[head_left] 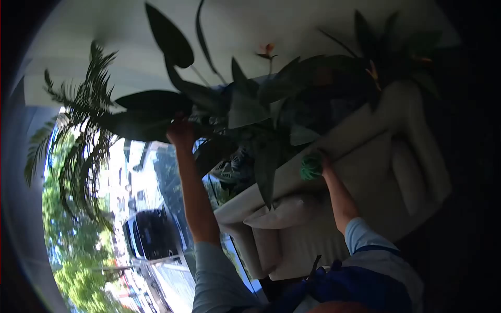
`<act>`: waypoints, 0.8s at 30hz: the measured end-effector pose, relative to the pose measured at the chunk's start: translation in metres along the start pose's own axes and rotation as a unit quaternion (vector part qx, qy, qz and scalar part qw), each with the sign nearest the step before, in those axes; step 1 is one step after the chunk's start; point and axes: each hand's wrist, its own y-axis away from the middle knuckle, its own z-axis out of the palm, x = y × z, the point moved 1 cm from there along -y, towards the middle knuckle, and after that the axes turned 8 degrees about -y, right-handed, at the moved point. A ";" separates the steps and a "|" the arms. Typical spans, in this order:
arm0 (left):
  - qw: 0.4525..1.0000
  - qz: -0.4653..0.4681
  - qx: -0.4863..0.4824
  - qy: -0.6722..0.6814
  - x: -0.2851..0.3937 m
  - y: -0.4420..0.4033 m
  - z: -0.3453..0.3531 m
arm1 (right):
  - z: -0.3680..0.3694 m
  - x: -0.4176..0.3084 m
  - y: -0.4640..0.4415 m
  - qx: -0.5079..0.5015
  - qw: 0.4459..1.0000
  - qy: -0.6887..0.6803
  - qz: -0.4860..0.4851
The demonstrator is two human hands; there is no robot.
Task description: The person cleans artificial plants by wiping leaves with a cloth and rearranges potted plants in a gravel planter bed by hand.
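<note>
Our L hand (180, 133) @ big leaf (140, 125), far L; fingers' grip we can't say | our R hand (325, 161), fingers curled rnd green bundle (311, 166) nr sofa (378, 193), R

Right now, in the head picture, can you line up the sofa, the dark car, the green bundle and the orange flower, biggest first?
1. Sofa
2. Dark car
3. Green bundle in the right hand
4. Orange flower

That's only how they look; the car seems farther away.

This looks like a lounge: sofa (365, 182), leafy plants (265, 169), window (116, 182) onto a street (169, 276)
</note>
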 end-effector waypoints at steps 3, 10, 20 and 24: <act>0.993 -0.035 0.053 -0.104 0.005 -0.024 -0.073 | 0.044 -0.008 0.026 -0.051 0.993 -0.007 0.108; 0.972 -0.183 0.144 0.034 -0.097 -0.055 0.023 | 0.098 -0.118 0.245 0.117 0.927 0.354 -0.033; 0.952 -0.277 0.053 0.122 -0.187 -0.021 0.179 | -0.112 -0.123 0.732 0.730 0.533 0.421 -0.076; 0.957 -0.233 0.084 0.151 -0.145 -0.040 0.141 | -0.040 -0.096 0.736 0.731 0.573 0.358 -0.095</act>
